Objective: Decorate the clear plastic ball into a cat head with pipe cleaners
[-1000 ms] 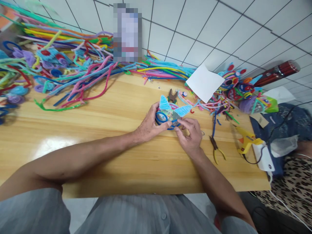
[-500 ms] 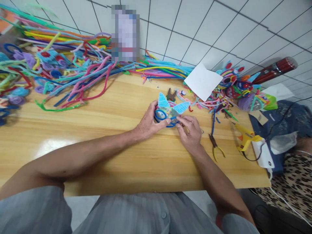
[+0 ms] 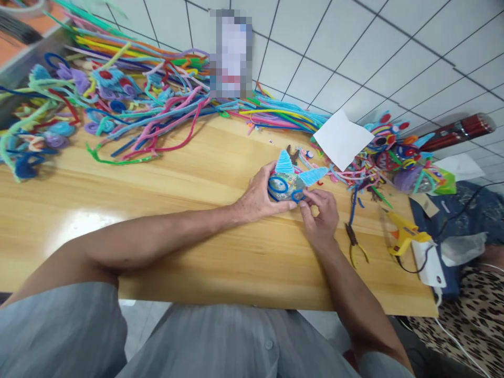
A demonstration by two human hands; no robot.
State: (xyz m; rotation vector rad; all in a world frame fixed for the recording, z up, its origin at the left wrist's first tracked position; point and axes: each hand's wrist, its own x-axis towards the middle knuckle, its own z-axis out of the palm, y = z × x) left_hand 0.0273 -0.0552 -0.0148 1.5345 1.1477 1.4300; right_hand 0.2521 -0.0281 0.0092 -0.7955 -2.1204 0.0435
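Near the table's middle, my left hand (image 3: 260, 197) grips a clear plastic craft piece (image 3: 289, 181) from its left side, thumb along the lower edge. Two light blue pipe-cleaner ears, a left ear (image 3: 284, 163) and a right ear (image 3: 314, 176), stick up from it. A dark blue pipe-cleaner ring (image 3: 277, 185) lies on its left front. At the right front, my right hand (image 3: 323, 212) pinches a second blue ring (image 3: 297, 196) against the piece; fingertips partly cover this ring. Dark-handled pliers (image 3: 292, 153) are partly hidden behind the ears.
Yellow-handled pliers (image 3: 356, 245), a yellow glue gun (image 3: 403, 233) and a white power box (image 3: 429, 262) lie to the right. Pipe cleaners (image 3: 157, 121) pile up at the back left. White paper (image 3: 342, 139) and finished crafts (image 3: 394, 147) stand at the back right. Someone in leopard print (image 3: 452, 320) sits at right.
The view has turned left, so everything appears shifted right. My left thumb has slid down off the right-hand ring to the lower edge. My right fingers stay at that ring.
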